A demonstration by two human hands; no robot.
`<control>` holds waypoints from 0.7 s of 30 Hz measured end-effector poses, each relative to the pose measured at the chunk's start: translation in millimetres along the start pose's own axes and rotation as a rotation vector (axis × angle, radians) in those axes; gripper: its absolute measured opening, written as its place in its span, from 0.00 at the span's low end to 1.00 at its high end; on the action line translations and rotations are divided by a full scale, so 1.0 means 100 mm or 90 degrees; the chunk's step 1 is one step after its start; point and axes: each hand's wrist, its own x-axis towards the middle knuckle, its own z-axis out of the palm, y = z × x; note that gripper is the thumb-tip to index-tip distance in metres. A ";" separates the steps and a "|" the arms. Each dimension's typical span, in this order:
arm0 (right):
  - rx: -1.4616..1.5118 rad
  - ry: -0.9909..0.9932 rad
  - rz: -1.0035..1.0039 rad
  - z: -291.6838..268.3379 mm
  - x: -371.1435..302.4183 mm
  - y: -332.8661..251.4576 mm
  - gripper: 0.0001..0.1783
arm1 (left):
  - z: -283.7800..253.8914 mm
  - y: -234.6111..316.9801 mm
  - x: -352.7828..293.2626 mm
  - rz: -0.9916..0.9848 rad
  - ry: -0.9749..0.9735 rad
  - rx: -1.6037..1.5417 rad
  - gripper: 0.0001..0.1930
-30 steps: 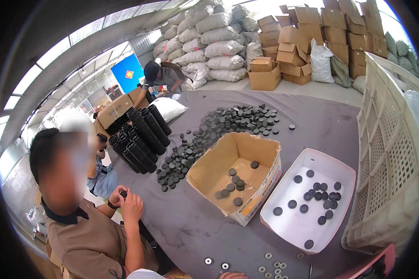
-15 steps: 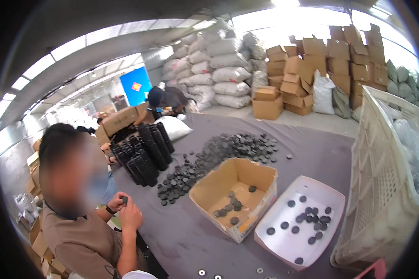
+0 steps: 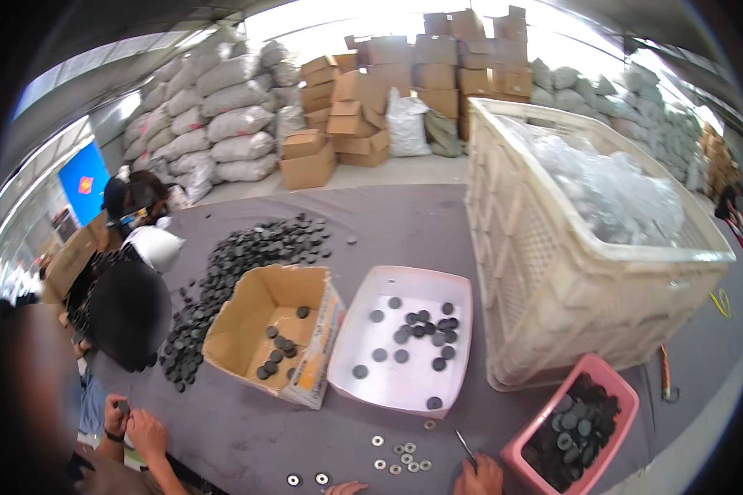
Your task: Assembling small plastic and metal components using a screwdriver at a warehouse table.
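My right hand [image 3: 480,478] is closed around a slim pointed metal tool [image 3: 466,444] at the lower edge, its tip over the grey cloth. My left hand [image 3: 347,489] shows only a sliver of fingers at the bottom edge; they look stretched out with nothing visible in them. Between and above my hands lie several small metal rings [image 3: 405,459]. Two dark-rimmed rings [image 3: 308,479] lie left of my left hand. Beside my right hand stands a pink basket [image 3: 627,398] filled with black round pieces [image 3: 584,428].
A white tray [image 3: 371,313] and a cardboard box [image 3: 231,330] hold scattered black discs. Behind them spreads a disc heap [image 3: 252,256]. A tall plastic crate [image 3: 537,289] of clear bags stands right. A co-worker's hands [image 3: 136,429] hold a dark piece at left.
The view has swung to the right, so the table's things sit further left. The pink basket, my hands and more rings have come into sight. The co-worker still holds the dark piece.
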 end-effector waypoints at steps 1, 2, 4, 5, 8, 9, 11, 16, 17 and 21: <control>0.016 0.006 -0.010 0.00 -0.01 0.00 0.19 | -0.02 0.01 0.01 0.004 -0.005 0.011 0.13; 0.030 0.015 -0.018 -0.01 -0.01 0.01 0.19 | -0.03 0.02 0.02 0.029 -0.022 0.006 0.13; 0.018 0.053 -0.017 -0.02 0.02 0.01 0.20 | -0.08 0.07 0.07 -0.016 -0.014 0.020 0.14; 0.013 0.081 -0.050 -0.03 0.03 0.01 0.21 | -0.13 0.13 0.10 0.006 0.008 0.039 0.15; 0.079 0.088 -0.051 0.02 0.08 -0.01 0.15 | -0.12 0.04 0.13 0.072 0.006 0.049 0.15; 0.054 0.081 -0.051 0.03 0.08 0.01 0.15 | -0.09 -0.01 0.14 0.088 0.016 0.056 0.15; 0.050 0.093 -0.035 0.01 0.06 0.04 0.15 | -0.02 -0.12 0.16 0.120 0.043 0.063 0.15; 0.059 0.095 -0.044 0.08 -0.02 0.16 0.12 | 0.01 -0.26 0.14 0.197 0.123 0.091 0.15; 0.067 0.055 -0.046 0.10 -0.01 0.17 0.10 | 0.00 -0.25 0.16 0.144 0.073 0.117 0.16; 0.191 0.049 -0.062 0.30 0.05 0.30 0.07 | -0.11 0.07 0.56 0.280 0.060 0.190 0.15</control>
